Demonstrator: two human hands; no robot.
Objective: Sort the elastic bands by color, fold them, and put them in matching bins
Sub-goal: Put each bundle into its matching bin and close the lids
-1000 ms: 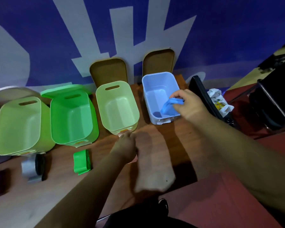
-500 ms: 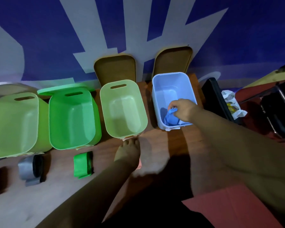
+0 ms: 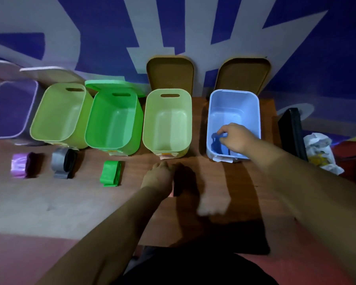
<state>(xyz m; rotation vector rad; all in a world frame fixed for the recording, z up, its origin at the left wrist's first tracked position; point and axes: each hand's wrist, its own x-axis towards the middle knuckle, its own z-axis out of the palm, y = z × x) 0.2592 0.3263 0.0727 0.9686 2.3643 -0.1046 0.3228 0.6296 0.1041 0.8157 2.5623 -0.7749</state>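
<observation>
My right hand [image 3: 237,138] reaches down into the blue bin [image 3: 234,99] and pinches a folded blue band [image 3: 219,144] low against the bin's near wall. My left hand [image 3: 158,175] rests knuckles-up on the wooden table just in front of the pale yellow-green bin [image 3: 167,95], its fingers loosely bent; what lies under it is hidden. Folded bands lie in a row on the table: a green band [image 3: 110,173], a grey and black band [image 3: 63,163] and a purple band [image 3: 21,165].
A green bin [image 3: 113,97], a light green bin [image 3: 58,89] and a purple bin [image 3: 10,108] stand in line to the left. Brown lids [image 3: 170,73] lean on the wall behind. A black case [image 3: 292,132] and a crumpled bag [image 3: 319,153] sit at the right.
My right hand has gone from the blue bin's rim down inside it, carrying the blue band lower. My left hand stays in front of the pale bin. The camera view has shifted.
</observation>
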